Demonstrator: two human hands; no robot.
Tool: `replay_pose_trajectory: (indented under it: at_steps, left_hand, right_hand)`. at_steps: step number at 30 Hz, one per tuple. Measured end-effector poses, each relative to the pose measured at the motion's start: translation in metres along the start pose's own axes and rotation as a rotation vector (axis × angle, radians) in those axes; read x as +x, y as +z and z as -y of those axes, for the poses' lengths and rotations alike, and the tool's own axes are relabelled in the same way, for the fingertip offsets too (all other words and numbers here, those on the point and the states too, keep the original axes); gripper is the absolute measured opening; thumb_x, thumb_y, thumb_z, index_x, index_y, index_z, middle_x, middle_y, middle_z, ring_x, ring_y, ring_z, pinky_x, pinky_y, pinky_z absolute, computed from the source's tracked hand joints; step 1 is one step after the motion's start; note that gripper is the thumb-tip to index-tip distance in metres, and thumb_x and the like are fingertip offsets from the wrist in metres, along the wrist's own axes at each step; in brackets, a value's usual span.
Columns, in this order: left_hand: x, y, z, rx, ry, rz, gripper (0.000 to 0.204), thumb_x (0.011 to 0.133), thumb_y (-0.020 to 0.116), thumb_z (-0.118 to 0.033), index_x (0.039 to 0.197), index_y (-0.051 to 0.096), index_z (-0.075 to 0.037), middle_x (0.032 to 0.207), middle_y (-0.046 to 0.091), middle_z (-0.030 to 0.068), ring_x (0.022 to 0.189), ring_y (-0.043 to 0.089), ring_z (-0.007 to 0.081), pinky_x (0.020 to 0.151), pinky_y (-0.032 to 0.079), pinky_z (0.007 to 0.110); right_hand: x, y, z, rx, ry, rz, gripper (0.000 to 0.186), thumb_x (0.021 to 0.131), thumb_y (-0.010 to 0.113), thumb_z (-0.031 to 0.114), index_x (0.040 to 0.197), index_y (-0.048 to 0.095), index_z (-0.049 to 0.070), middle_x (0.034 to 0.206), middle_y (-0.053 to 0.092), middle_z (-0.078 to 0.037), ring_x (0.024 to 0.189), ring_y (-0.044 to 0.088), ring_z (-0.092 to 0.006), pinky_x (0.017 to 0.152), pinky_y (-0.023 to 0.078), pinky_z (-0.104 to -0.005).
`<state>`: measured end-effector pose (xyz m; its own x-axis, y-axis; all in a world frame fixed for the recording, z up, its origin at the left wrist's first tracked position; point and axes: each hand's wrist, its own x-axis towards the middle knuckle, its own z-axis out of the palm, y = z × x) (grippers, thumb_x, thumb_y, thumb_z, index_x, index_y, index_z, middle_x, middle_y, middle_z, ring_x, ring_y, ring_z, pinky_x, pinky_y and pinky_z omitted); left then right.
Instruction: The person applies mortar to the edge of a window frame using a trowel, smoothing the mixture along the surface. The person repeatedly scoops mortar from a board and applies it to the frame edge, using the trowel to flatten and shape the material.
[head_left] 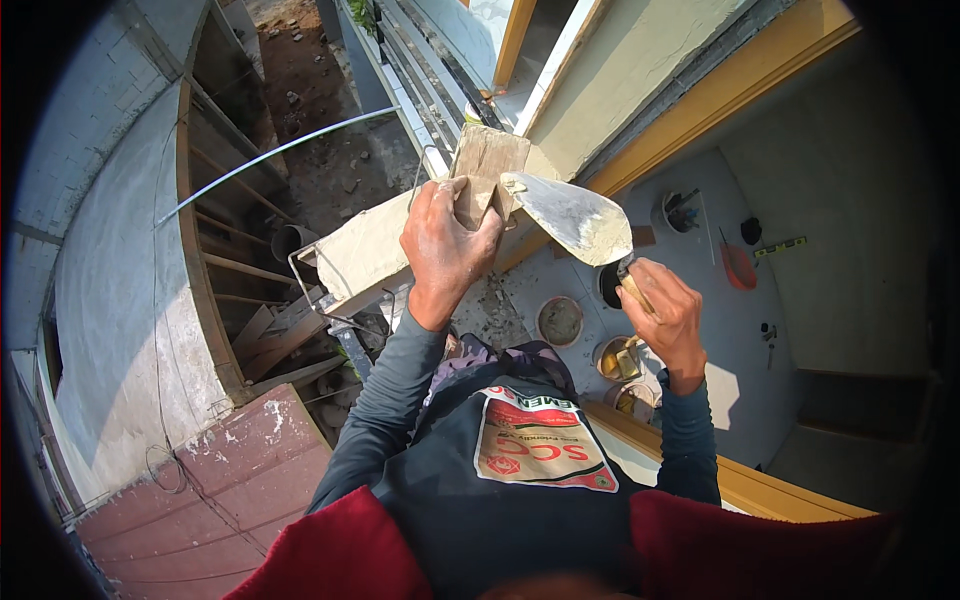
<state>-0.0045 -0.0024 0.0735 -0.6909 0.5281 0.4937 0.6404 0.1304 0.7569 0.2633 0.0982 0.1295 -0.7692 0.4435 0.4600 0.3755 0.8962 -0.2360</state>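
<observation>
My left hand (445,240) grips a short, dusty wooden board (485,150) over a pale plaster-coated ledge (365,262). My right hand (660,315) is closed on the wooden handle of a trowel, whose broad, pale, mortar-smeared blade (565,215) reaches left to the board, its tip at or against the board's right side. A bent metal clamp (300,280) sits around the left end of the ledge.
Below right, a tiled floor (700,340) holds several buckets (560,320), a red tub (738,268) and a spirit level (780,245). A drop with rafters (245,270) lies left, beside a concrete wall (120,310). A yellow frame (720,100) runs upper right; railing slats (410,50) stand above.
</observation>
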Motion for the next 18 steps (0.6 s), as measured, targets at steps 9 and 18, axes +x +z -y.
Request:
replay_pose_trajectory:
  at_steps: [9,18]
  left_hand:
    - [-0.008,-0.005,-0.001,0.08,-0.013,0.15,0.041,0.067,0.074,-0.02,0.102,0.069,0.0,0.089,0.06,0.0135,0.081,0.064,0.0312,0.072,0.053,0.04]
    - [-0.011,-0.007,-0.001,0.08,0.061,0.173,0.042,0.067,0.074,-0.018,0.105,0.07,-0.001,0.087,0.054,0.012,0.082,0.061,0.03,0.071,0.052,0.04]
  right_hand:
    - [0.004,0.016,-0.012,-0.125,0.013,-0.055,0.03,0.073,0.078,0.005,0.101,0.069,-0.002,0.102,0.07,-0.015,0.084,0.069,-0.0319,0.072,0.056,-0.0375]
    - [0.004,0.015,-0.013,-0.035,-0.006,-0.007,0.029,0.076,0.078,0.006,0.102,0.069,-0.001,0.104,0.07,-0.014,0.085,0.07,-0.0319,0.071,0.057,-0.037]
